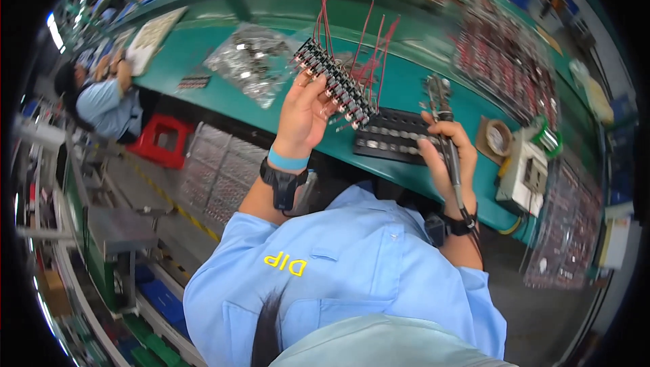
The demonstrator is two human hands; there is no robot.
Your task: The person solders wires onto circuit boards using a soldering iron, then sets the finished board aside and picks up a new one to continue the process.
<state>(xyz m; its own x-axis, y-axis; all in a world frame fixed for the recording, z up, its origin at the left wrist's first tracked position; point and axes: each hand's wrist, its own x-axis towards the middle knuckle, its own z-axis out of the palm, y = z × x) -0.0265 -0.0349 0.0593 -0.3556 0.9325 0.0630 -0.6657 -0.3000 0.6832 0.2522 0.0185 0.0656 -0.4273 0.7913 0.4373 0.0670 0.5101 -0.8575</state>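
The left hand is clamped on the strip of parts, which slants down toward the soldering iron gripped upright in the right hand, just right of the strip's lower end

Bright, even overhead light; a lamp strip glares white at far left. Shadows are soft, the floor under the worktop dimmer. Heavy fisheye: worktop edge bows, black corners. Motion blur smears the rim and far parts; centre fairly sharp.
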